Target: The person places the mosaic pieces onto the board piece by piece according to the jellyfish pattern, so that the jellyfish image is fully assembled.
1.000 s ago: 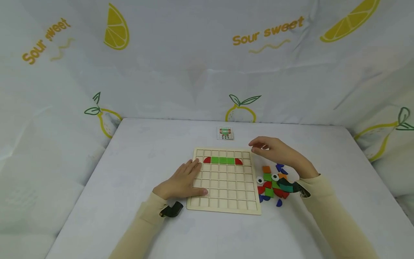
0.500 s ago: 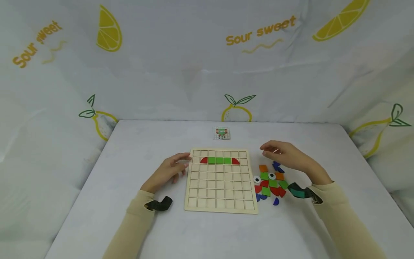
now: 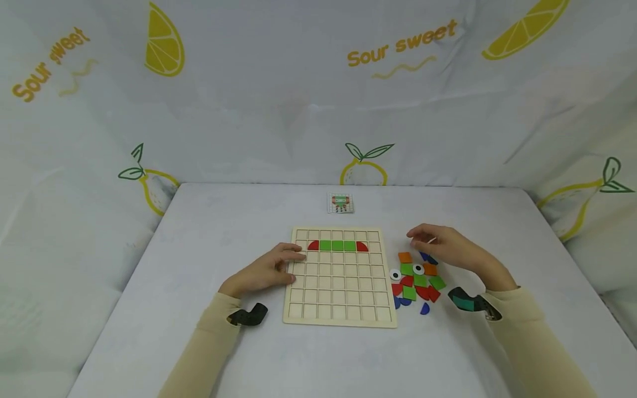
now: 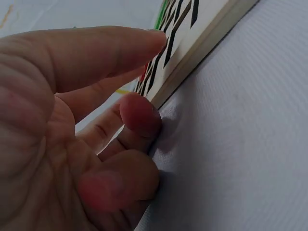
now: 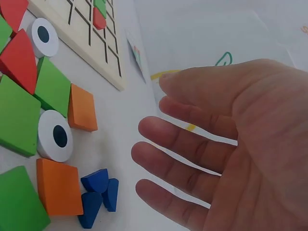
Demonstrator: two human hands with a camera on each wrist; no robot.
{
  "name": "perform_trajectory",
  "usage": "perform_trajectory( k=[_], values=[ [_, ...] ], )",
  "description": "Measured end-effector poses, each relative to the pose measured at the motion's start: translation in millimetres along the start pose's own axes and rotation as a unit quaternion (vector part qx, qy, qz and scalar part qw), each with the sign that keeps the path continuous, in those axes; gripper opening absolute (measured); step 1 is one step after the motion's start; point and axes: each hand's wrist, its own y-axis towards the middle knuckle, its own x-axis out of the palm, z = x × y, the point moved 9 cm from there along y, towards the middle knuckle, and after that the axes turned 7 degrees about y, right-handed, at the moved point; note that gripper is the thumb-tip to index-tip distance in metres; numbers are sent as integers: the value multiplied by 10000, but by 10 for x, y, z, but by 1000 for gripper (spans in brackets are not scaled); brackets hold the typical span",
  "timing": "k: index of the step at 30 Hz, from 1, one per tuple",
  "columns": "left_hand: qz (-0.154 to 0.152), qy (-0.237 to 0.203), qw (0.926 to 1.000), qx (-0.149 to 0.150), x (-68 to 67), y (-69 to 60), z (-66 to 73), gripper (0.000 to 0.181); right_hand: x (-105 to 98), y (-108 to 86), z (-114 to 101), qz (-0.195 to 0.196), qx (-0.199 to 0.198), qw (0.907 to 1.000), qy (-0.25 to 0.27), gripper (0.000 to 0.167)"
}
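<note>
A wooden grid board (image 3: 338, 279) lies on the table with a row of pieces near its top: green squares (image 3: 337, 246) between a red quarter-round piece (image 3: 313, 245) at the left end and another (image 3: 362, 246) at the right. At the board's left edge is my left hand (image 3: 264, 270), its thumb and some fingers over the rim. Lower fingers (image 4: 139, 115) bend beside the rim in the left wrist view. My right hand (image 3: 450, 246) hovers just behind the loose pieces, fingers loosely bent, nothing in it. Blue pieces (image 5: 98, 192) lie below those fingers.
Right of the board lies a cluster of loose pieces: orange squares (image 3: 405, 257), green squares (image 3: 409, 293), red pieces (image 3: 434, 293), white eye discs (image 3: 418, 269) and a blue half-round (image 3: 424, 308). A small picture card (image 3: 340, 203) lies behind the board.
My left hand has lifted from lying flat on the board, drawn left, then come back to its edge. My right hand has moved right and nearer, away from the board's far corner.
</note>
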Motion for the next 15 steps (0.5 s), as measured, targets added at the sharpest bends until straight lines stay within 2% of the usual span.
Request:
perform_trajectory(
  k=[3, 6, 10, 15],
  values=[
    [-10, 304, 9995, 32, 22, 5, 35, 51, 29, -6, 2, -65, -53, 10000, -14, 35],
    [116, 453, 9989, 27, 14, 4, 55, 46, 50, -14, 1, -68, -119, 9999, -18, 34],
    [242, 402, 9989, 57, 0, 1, 67, 41, 90, -24, 24, -46, -142, 9998, -126, 31],
    [240, 274, 9993, 68, -9, 5, 67, 43, 136, -21, 60, -13, -120, 9996, -250, 31]
  ],
)
